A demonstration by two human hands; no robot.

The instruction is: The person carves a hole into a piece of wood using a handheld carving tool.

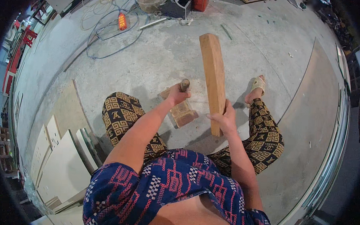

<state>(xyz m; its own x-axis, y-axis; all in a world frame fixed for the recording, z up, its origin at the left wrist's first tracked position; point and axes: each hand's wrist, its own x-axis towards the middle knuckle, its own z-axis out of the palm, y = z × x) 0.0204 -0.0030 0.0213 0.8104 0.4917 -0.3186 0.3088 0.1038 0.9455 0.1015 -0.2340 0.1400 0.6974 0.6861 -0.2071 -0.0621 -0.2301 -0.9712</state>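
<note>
My left hand (176,94) is closed around a round wooden handle (185,84), its blunt end standing up out of the fist. What the handle's lower part joins is hidden by the hand. Just under that hand, a worn brown wooden block (183,113) rests on the floor between my feet. In my right hand (224,119) is a long, thick wooden board (212,69), gripped near its lower end, thumb on one side and fingers on the other. The board points away from me, its far end raised, to the right of the handle.
An orange power strip (122,21) with a looping blue cable (95,40) lies at the far left. White panels (67,164) lean in a stack at near left. A large flat sheet (312,114) covers floor on the right. A bucket (150,2) and red container (200,1) stand at the back.
</note>
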